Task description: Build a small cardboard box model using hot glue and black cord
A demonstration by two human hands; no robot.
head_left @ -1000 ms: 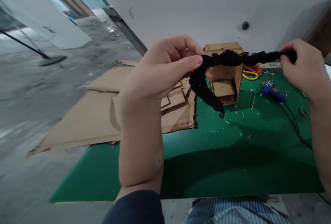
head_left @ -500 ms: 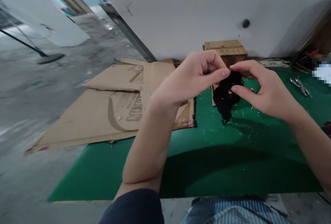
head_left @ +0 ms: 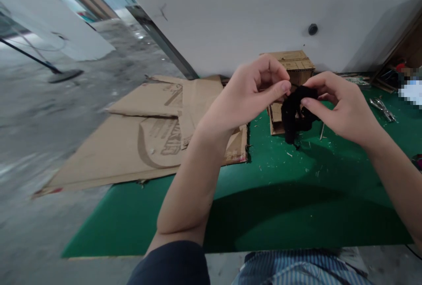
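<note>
Fingers of our left hand [head_left: 247, 91] pinch narrowly at the upper edge of the bunched black yarn [head_left: 292, 118], which our right hand [head_left: 346, 113] grips between thumb and fingertips. We hold it above the green tabletop [head_left: 290, 223], before a cardboard box [head_left: 290, 59].

– Where can a hand pass?
– Across the near table [head_left: 290, 223], in front of the right hand [head_left: 339, 111].
– And farther in?
– The left hand [head_left: 262, 89], right hand and black bundle [head_left: 292, 116] fill the middle. A cardboard box [head_left: 286, 58] stands behind, then the wall [head_left: 231, 21].
– Left?
– Flattened cardboard [head_left: 105, 153] lies low there.
</note>
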